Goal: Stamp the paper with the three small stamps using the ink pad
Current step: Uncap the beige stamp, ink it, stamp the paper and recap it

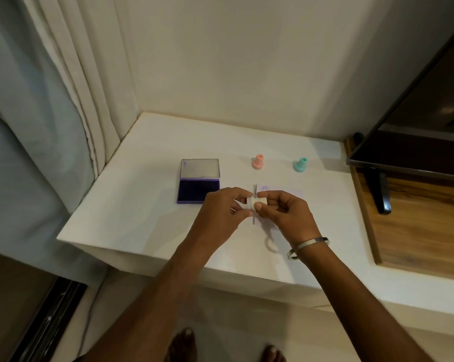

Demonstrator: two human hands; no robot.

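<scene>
A pale yellow stamp (254, 203) is held between both hands above the paper's left edge; my left hand (222, 209) pinches its left part and my right hand (283, 210) its right part. The pale paper (288, 193) lies on the white table under my right hand, with one round purple print (264, 189) near its top left corner. The purple ink pad (198, 190) lies open to the left, lid (200, 169) raised behind it. A pink stamp (257, 162) and a green stamp (300, 164) stand upright behind the paper.
The white table (147, 210) sits in a wall corner with curtains (63, 100) to the left. A dark screen on a stand (414, 142) over a wooden surface (419, 226) borders the right side. My bare feet show below the table's front edge.
</scene>
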